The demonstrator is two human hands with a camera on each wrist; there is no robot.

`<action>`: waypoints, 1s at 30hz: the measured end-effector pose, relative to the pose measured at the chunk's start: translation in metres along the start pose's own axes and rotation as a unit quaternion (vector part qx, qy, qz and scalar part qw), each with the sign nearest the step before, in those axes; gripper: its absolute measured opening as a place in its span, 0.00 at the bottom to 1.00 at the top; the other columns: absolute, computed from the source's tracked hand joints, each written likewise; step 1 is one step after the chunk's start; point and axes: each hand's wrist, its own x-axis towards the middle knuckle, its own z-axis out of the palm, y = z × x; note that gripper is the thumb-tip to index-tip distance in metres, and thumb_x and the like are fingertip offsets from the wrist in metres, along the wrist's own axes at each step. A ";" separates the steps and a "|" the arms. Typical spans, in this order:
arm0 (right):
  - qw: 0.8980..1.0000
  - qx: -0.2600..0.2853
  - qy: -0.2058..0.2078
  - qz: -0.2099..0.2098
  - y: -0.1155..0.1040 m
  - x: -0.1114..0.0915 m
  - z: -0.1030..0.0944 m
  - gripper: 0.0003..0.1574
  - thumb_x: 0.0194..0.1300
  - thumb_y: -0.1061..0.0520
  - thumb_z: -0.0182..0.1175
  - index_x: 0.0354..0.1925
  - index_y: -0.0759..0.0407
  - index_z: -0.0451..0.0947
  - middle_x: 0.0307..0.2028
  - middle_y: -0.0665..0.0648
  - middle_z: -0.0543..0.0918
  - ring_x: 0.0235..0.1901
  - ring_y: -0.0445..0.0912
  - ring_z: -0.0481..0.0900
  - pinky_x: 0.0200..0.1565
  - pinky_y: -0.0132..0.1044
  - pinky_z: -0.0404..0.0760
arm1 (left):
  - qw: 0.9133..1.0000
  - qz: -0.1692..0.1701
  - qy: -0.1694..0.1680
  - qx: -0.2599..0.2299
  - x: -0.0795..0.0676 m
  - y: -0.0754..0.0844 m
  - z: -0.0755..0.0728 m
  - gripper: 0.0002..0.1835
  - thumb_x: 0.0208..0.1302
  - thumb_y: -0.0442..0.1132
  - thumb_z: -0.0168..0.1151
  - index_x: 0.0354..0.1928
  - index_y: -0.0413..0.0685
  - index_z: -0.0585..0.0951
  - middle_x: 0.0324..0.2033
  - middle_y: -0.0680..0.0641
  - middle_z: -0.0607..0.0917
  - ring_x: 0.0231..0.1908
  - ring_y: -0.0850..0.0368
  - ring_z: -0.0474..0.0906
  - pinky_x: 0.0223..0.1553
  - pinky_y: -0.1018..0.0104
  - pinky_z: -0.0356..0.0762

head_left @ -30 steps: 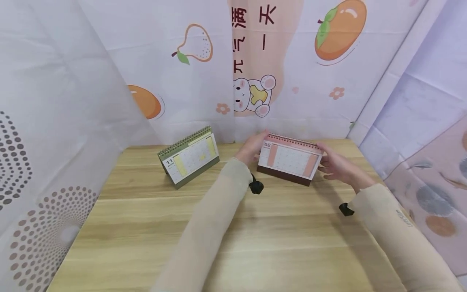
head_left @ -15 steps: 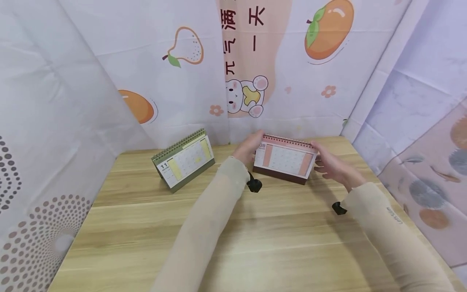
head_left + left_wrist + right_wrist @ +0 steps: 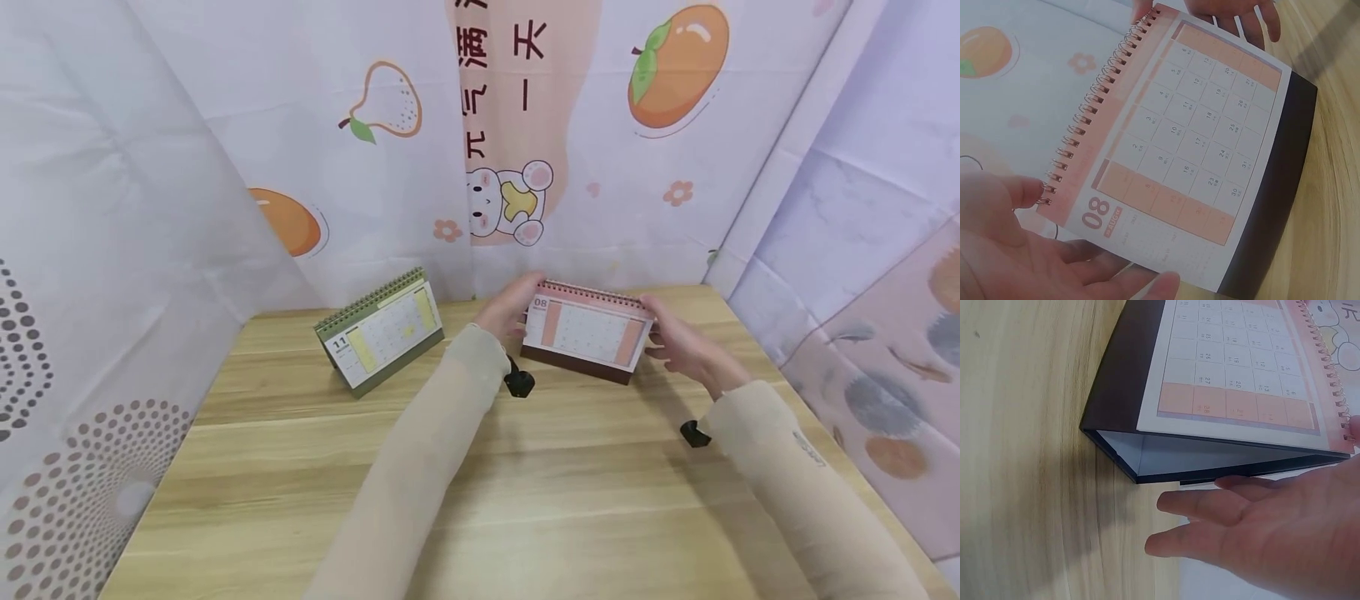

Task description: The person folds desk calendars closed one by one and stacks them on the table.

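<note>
A pink desk calendar [image 3: 587,332] showing month 08 stands tent-like on the wooden table, its spiral binding along the top and a dark brown base below. My left hand [image 3: 513,307] grips its upper left corner. In the left wrist view that thumb [image 3: 1022,190] lies at the end of the spiral, with the other fingers spread along the side edge. At the opposite end, my right hand [image 3: 681,343] holds the upper right corner, thumb by the spiral. The right wrist view shows its fingers [image 3: 1210,506] extended beside the calendar's open triangular end.
A green desk calendar [image 3: 381,333] showing month 11 stands angled to the left of the pink one. Printed curtains [image 3: 337,208] hang right behind the table [image 3: 300,483] and along both sides. Each wrist carries a small black piece [image 3: 519,383].
The head view has shifted slightly, moving the whole scene a little left in it. Both hands keep their hold on the pink desk calendar, which stays in about the same place.
</note>
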 end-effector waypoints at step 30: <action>0.998 0.056 0.010 -0.028 -0.001 0.002 -0.002 0.57 0.74 0.23 0.31 0.80 0.55 0.23 0.75 0.71 0.23 0.73 0.73 0.26 0.58 0.80 0.22 | 0.998 0.005 0.057 0.000 -0.001 -0.002 0.009 0.27 0.75 0.63 0.45 0.53 0.50 0.80 0.44 0.47 0.82 0.51 0.48 0.75 0.59 0.45 0.69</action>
